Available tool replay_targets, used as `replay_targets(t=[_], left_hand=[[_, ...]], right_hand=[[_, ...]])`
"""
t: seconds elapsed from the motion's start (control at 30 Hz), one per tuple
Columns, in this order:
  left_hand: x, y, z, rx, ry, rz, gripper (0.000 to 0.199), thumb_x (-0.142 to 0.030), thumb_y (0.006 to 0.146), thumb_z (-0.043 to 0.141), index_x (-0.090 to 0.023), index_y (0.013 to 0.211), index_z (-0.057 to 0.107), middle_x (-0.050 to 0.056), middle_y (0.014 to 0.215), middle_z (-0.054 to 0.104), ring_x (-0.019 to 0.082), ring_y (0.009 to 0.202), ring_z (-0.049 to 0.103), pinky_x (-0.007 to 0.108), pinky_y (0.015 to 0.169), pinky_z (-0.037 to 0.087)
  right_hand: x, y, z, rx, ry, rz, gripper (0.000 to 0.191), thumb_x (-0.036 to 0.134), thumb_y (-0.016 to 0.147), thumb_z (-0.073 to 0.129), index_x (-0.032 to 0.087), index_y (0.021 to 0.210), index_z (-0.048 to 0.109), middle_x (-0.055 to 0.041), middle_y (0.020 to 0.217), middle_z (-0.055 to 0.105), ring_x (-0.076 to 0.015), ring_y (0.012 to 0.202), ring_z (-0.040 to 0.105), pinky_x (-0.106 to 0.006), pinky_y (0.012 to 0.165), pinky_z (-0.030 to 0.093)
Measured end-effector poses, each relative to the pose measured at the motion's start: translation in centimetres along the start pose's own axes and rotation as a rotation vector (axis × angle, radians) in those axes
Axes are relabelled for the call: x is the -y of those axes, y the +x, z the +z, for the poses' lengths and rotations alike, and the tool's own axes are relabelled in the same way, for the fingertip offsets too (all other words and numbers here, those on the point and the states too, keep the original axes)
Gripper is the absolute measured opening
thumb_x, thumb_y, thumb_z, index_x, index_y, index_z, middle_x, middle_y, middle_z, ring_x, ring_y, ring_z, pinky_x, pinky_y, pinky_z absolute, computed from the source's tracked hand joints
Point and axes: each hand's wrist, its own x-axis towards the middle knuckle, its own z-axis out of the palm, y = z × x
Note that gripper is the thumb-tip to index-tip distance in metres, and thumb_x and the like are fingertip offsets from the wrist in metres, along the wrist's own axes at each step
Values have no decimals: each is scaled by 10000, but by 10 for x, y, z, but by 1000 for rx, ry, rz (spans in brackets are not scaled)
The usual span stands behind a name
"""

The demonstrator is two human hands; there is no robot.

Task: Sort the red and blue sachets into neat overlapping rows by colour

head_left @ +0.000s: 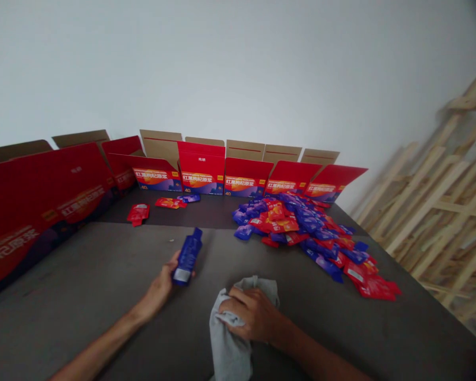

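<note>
A dark blue spouted pouch is gripped in my left hand, tilted with its narrow neck pointing away from me and a pale label patch at the near end. My right hand is closed around a crumpled light grey cloth, part of which hangs toward me. The two hands are apart, both over the dark grey table. Farther right lies a heap of blue and red pouches. Beyond my left hand rest a red pouch, a red-orange pouch and a blue pouch.
Open red and blue cartons stand in a row along the back, against a pale wall. Larger cartons line the left side. Wooden pallets lean beyond the table's right edge.
</note>
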Motion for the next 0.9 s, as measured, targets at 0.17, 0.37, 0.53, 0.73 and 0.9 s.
replay_targets(t=[0.17, 0.37, 0.53, 0.73, 0.9], left_hand=[[13, -41, 83, 410, -302, 150, 740, -666, 967, 347, -258, 1585, 350, 74, 1476, 584, 296, 1399, 498, 422, 1208, 344], [8, -51, 85, 475, -242, 158, 686, -653, 993, 314, -301, 1577, 393, 17, 1586, 476, 298, 1519, 332, 441, 1296, 166], [11, -48, 82, 555, -198, 235, 694, -652, 1002, 310, -281, 1586, 377, 27, 1619, 431, 313, 1533, 294, 449, 1292, 171], [11, -49, 84, 492, -250, 214, 667, -618, 1020, 286, -281, 1591, 352, 27, 1581, 478, 296, 1482, 380, 422, 1274, 216], [8, -49, 84, 517, -297, 208, 638, -577, 1032, 300, -307, 1610, 307, 26, 1516, 546, 291, 1415, 459, 440, 1246, 274]], right_hand=[[0, -1, 1, -4, -38, -56, 338, 403, 912, 712, 251, 1208, 652, -64, 1140, 692, -186, 917, 673, -284, 737, 498], [-5, 3, -9, -183, -2, 174, 199, 286, 931, 657, 231, 1122, 665, -65, 1040, 686, -188, 876, 675, -272, 736, 513], [-13, 6, -20, -332, 8, 300, 152, 196, 940, 615, 214, 1085, 655, -61, 990, 669, -186, 841, 675, -266, 724, 505], [-1, 4, -15, -137, 22, 112, 213, 286, 915, 677, 233, 1120, 653, -49, 1033, 688, -172, 834, 668, -253, 689, 478], [7, 2, -12, -28, -25, -28, 267, 346, 914, 697, 247, 1157, 646, -45, 1078, 702, -170, 826, 675, -259, 673, 473]])
